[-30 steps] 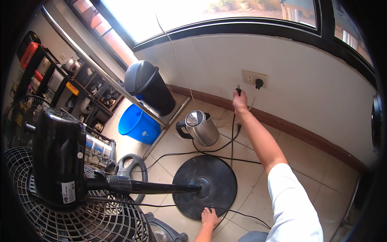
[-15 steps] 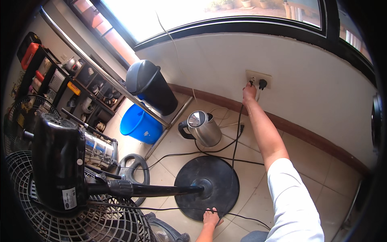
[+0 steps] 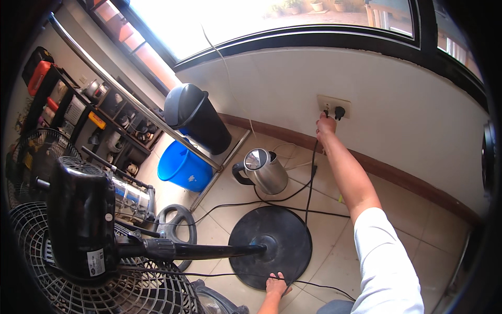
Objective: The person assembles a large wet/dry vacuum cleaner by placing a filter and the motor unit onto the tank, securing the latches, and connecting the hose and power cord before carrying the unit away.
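right hand (image 3: 326,125) fingers closed on black plug (image 3: 326,113) at far wall socket (image 3: 333,106), cord (image 3: 309,183) hanging to floor, left hand (image 3: 276,286) fingers spread on near rim of fan base (image 3: 272,246), steel kettle (image 3: 264,171) left of cord

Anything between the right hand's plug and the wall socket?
Nothing visible. The right hand holds the black plug right at the wall socket, beside another plug already seated in it. The left hand rests on the fan base, well clear.
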Motion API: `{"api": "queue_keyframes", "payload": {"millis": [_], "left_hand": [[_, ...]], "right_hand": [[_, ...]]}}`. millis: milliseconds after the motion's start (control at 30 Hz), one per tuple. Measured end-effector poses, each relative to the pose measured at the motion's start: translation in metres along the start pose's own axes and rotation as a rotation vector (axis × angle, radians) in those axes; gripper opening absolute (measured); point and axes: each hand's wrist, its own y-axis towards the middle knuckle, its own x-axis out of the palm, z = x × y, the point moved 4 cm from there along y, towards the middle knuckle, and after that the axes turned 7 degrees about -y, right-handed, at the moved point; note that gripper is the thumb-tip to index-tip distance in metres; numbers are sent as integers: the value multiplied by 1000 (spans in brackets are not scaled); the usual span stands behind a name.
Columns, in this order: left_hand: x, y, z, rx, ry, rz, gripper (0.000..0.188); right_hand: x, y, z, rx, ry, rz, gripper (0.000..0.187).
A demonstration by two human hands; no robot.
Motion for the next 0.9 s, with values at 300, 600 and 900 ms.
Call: {"api": "queue_keyframes", "payload": {"millis": [300,600,900], "left_hand": [[2,1,1,16,-25,38,93],[-7,-3,7,29,-17,21,94],[-19,-10,10,-31,-35,-80,90]], "right_hand": [[-6,4,-5,26,18,75,32],[-2,34,5,-39,-39,81,36],[-2,17,-29,139,46,235,34]]}}
